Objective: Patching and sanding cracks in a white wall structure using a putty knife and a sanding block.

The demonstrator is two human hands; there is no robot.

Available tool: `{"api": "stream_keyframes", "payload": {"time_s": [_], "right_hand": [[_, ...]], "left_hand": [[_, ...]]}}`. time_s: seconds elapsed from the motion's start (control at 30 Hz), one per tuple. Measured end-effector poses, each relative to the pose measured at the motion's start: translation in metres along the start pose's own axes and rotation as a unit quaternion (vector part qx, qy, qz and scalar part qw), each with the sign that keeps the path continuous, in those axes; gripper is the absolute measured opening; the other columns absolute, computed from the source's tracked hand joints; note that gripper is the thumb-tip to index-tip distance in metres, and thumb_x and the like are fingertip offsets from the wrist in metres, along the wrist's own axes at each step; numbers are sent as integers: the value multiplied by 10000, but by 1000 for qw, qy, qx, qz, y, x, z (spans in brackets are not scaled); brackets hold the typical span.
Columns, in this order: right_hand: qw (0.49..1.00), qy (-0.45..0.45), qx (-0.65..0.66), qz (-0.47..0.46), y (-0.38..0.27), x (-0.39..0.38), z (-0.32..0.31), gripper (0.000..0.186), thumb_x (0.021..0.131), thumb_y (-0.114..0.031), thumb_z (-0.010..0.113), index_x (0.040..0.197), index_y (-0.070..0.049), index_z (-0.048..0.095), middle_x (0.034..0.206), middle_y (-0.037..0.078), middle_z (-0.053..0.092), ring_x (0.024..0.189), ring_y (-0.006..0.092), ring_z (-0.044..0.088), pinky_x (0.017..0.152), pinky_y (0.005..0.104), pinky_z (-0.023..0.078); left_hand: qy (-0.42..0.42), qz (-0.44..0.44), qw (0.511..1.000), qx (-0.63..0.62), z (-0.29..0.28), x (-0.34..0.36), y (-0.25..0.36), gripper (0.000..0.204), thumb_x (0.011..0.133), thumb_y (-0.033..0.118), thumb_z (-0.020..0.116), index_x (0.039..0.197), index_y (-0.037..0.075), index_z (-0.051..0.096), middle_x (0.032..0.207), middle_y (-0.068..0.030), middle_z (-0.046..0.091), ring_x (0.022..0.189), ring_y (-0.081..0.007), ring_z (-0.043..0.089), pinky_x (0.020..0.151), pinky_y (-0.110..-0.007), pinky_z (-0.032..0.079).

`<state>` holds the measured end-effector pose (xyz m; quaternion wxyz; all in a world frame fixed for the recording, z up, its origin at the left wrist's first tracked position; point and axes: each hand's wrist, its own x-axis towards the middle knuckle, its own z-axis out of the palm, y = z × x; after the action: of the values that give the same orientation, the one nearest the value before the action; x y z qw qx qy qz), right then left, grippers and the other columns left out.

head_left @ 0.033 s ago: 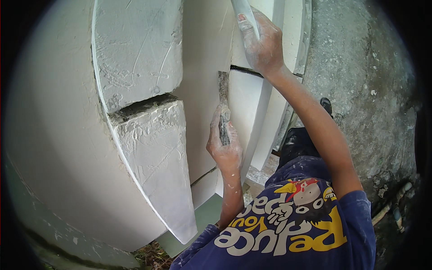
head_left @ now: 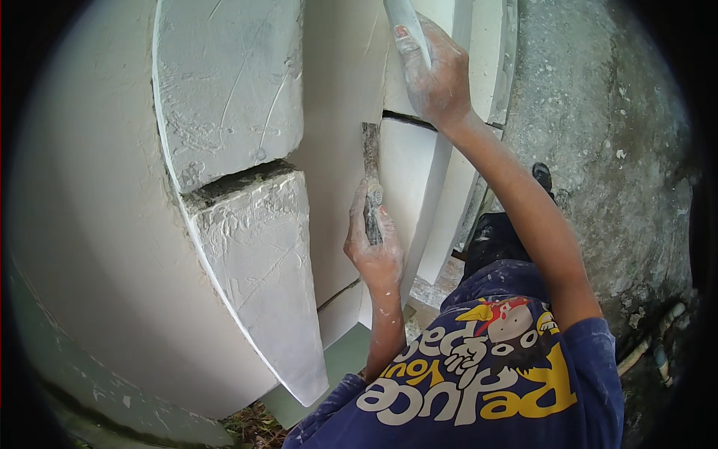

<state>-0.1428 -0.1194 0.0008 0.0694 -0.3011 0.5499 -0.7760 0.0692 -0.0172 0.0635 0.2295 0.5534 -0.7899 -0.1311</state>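
Note:
My left hand, dusted with white, is closed round the dark handle of a narrow, stained scraper. The scraper's flat blade points up along the smooth pale wall panel, close to the edge of a white block. Higher up, my right hand grips a long, pale, flat-edged tool. It runs out of the top of the view, so its kind does not show. The thumb lies along its side. Both hands carry white powder and smears.
On the left, an upper white block and a lower white block stand out, parted by a dark rough gap. The stained concrete floor is at right, with pipes lying on it. A dark shoe shows below my right arm.
The scraper in my left hand has shifted very slightly downward. My right hand stays almost where it was.

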Motion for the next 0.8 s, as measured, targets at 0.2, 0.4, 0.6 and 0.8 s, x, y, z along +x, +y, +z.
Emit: {"api": "stream_keyframes", "payload": {"time_s": [0.2,0.4,0.6,0.8], "right_hand": [[987,56,50,-144,20,-4,11,376,1014,-104,520,1286,149,580,1242,332,642,1173,456,635,1010,460,513],[953,135,123,-243,43,10,21,361,1011,-90,526,1257,168,584,1195,342,656,1150,467,645,1003,466,520],[998,-1,-18,-57,11,-3,4,354,1000,-82,547,1250,163,592,1204,338,657,1162,452,649,1003,464,525],[986,61,60,-144,34,-3,12,406,1016,-127,537,1298,164,552,1272,348,614,1228,449,604,1048,455,492]], "left_hand": [[25,-15,1000,3,9,-1,-1,398,954,4,599,1350,-37,605,1196,-144,698,921,-172,644,842,-302,523],[13,-51,999,-8,19,2,19,387,927,-43,583,1312,-75,605,1270,-228,679,1146,-331,675,1011,-392,503],[23,-32,999,1,20,2,13,403,952,-22,573,1352,-65,586,1275,-218,675,1099,-280,661,976,-367,505],[10,-16,1000,23,25,9,21,412,972,0,571,1381,-49,575,1302,-207,662,1109,-239,643,983,-343,491]]}}
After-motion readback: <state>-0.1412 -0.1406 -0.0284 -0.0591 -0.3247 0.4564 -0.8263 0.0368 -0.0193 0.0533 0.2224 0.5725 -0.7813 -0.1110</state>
